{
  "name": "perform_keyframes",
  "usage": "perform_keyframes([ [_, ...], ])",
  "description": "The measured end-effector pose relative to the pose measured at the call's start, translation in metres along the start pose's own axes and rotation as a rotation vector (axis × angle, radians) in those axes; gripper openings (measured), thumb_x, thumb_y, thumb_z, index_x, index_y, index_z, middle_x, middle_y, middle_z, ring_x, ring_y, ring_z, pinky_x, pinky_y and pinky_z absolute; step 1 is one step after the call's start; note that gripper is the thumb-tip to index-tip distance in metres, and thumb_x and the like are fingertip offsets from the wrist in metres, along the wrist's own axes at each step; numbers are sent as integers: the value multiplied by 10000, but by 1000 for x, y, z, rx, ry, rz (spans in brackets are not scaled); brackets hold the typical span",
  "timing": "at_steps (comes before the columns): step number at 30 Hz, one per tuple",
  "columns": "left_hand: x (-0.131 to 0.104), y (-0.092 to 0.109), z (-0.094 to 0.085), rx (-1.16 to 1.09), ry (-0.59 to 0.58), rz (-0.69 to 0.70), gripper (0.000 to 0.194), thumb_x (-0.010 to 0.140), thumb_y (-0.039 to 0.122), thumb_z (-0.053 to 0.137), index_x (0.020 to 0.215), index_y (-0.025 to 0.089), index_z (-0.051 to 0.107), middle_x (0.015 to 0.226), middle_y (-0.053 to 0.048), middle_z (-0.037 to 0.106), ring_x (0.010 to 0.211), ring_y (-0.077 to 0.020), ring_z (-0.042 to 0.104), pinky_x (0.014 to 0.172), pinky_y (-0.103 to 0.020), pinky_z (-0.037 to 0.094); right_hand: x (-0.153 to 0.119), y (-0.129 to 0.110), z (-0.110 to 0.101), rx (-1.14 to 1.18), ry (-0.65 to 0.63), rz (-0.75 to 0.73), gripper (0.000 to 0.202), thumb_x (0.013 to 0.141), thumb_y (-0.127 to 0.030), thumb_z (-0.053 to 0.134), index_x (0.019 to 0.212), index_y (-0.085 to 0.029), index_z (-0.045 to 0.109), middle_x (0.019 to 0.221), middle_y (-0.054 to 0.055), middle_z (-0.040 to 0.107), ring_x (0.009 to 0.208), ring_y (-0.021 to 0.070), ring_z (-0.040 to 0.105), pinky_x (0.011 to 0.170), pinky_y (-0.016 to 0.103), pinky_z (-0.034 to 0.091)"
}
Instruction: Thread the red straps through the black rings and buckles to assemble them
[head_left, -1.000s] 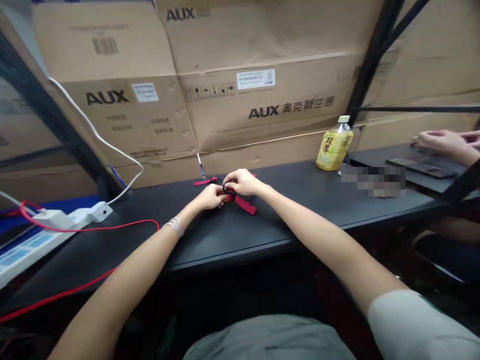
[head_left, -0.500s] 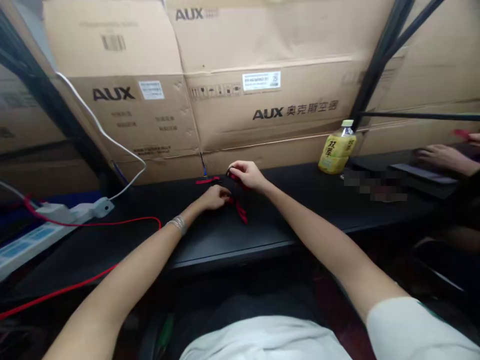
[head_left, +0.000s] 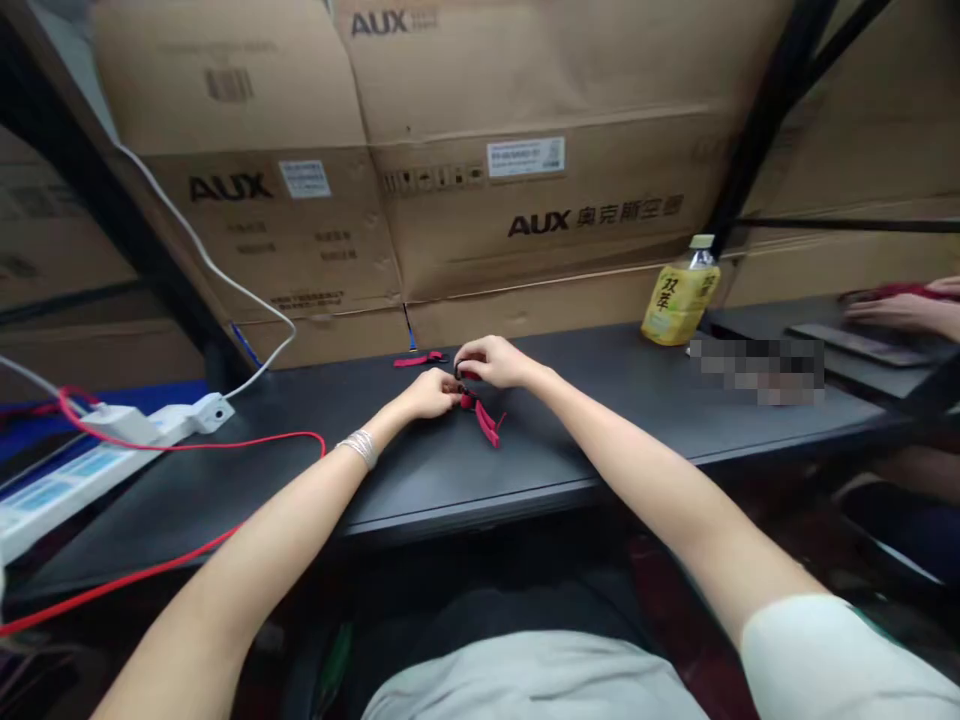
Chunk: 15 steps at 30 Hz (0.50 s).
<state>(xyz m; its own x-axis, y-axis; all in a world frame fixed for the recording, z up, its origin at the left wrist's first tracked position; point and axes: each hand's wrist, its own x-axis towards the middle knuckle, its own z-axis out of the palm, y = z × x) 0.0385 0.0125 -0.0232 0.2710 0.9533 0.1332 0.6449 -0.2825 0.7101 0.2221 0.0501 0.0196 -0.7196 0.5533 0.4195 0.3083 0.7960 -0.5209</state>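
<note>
A red and black strap (head_left: 487, 424) lies partly on the black table, its red tail trailing toward the front edge. My left hand (head_left: 435, 393) pinches its upper part, fingers closed. Just to the right and slightly farther back, my right hand (head_left: 491, 361) is closed on a dark and red part of the strap, with the fingertips bent downward. The hands are close together, and the piece between them is mostly hidden by fingers. Behind my left hand, another red strap (head_left: 420, 360) with a black end lies flat.
Cardboard boxes (head_left: 525, 230) stand along the table's back. A yellow bottle (head_left: 679, 300) is at the right rear. A white power strip (head_left: 82, 480) and red cable (head_left: 247, 440) occupy the left. Another person's hand (head_left: 907, 312) is at the far right.
My right hand has lowered a little toward the table and my left hand. The red tail has shifted slightly right. At the far right, the other person's hand has moved.
</note>
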Motion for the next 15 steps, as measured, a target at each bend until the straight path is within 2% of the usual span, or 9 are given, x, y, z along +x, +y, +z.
perform_keyframes([
  [3, -1, 0, 0, 32, -48, 11, 172, 686, 249, 645, 753, 111, 723, 576, 0, 610, 524, -122, 485, 510, -230, 361, 0, -1, -1, 12, 35, 18, 209, 855, -154, 567, 954, -98, 742, 891, 60, 732, 764, 105, 619, 735, 194, 424],
  [10, 0, -3, 0, 52, -39, 9, 156, 706, 233, 617, 721, 106, 708, 595, -15, 630, 533, -132, 513, 527, -240, 387, 0, -3, 0, -17, 2, 31, 217, 850, -159, 574, 970, -100, 745, 888, 61, 733, 763, 112, 621, 731, 201, 429],
  [15, 0, -5, 0, 81, -39, 51, 188, 701, 241, 618, 765, 104, 730, 635, -30, 663, 561, -140, 530, 536, -236, 392, 1, 0, 2, -22, 42, 39, 209, 850, -167, 579, 957, -101, 747, 894, 63, 735, 771, 117, 627, 736, 202, 436],
])
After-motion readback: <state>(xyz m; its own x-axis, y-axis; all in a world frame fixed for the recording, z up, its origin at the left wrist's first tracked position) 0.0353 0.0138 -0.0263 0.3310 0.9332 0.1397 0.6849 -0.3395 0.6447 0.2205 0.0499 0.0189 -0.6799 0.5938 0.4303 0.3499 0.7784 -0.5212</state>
